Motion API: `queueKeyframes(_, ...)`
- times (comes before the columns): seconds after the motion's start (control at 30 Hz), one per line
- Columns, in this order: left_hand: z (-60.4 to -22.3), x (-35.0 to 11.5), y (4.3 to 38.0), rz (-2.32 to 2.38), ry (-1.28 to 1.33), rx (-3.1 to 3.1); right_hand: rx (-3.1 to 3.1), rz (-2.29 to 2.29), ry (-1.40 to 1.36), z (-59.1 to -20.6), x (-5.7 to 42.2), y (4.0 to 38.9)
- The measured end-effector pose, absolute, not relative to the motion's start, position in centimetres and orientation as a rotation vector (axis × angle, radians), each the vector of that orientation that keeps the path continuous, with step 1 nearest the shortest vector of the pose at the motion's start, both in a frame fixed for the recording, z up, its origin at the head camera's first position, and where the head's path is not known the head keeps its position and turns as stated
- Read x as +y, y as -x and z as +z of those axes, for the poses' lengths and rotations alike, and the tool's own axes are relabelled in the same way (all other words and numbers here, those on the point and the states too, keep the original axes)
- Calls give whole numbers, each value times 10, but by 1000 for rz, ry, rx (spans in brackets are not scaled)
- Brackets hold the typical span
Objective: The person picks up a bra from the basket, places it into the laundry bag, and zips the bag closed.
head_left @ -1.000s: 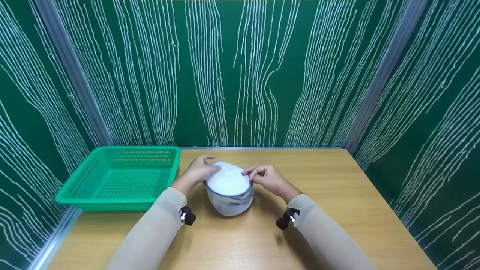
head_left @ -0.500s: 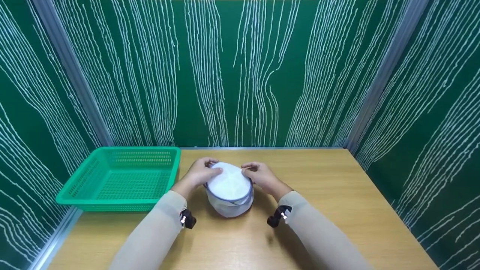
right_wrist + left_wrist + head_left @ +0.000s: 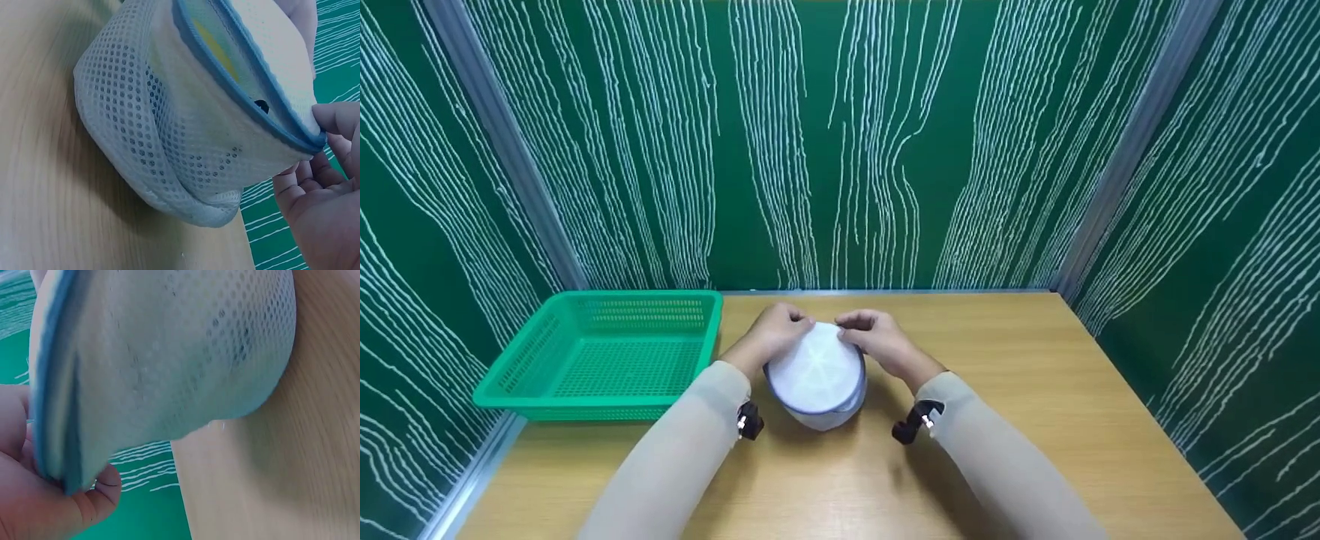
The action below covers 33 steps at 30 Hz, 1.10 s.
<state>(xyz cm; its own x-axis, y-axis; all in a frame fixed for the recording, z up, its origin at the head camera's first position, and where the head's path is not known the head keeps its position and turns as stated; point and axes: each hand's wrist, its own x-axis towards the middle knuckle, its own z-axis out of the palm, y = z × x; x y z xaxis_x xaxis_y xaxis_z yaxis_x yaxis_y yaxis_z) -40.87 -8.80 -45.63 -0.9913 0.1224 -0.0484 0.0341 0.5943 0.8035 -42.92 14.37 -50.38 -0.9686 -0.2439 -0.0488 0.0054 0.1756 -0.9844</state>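
Observation:
A white mesh laundry bag with a blue-edged round lid stands on the wooden table in the head view. My left hand pinches the far left of its rim between thumb and curled fingers. On the far right of the rim, the thumb and fingers of my right hand pinch the blue edging. The right wrist view shows a gap along the blue zipper, with something yellow and a small black piece inside. Holed mesh walls fill much of the left wrist view.
A green plastic basket with slotted walls stands to the left on the wooden table. Green panels with white wavy lines rise behind the table and at both sides. Black wrist cameras sit on both sleeves.
Both hands have moved inward along the far rim, closer together. The right hand has shifted from the right side of the rim to its far side. The lid now covers more of the bag.

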Motion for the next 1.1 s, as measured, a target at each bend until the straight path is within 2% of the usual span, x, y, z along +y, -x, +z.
queueKeyframes(0.47,-462,-89,407,1412,-167,2696,2220,-1616,385,-501,143,440)
queueKeyframes(0.73,-465,-89,403,1458,-138,2717,2159,-1639,420,-502,143,442)
queueKeyframes(0.97,-467,-92,405,1476,-127,2733,2284,-1599,413,-496,146,440)
queueKeyframes(1.1,-468,-93,405,1472,-130,2743,2525,-1464,500,-492,143,435)
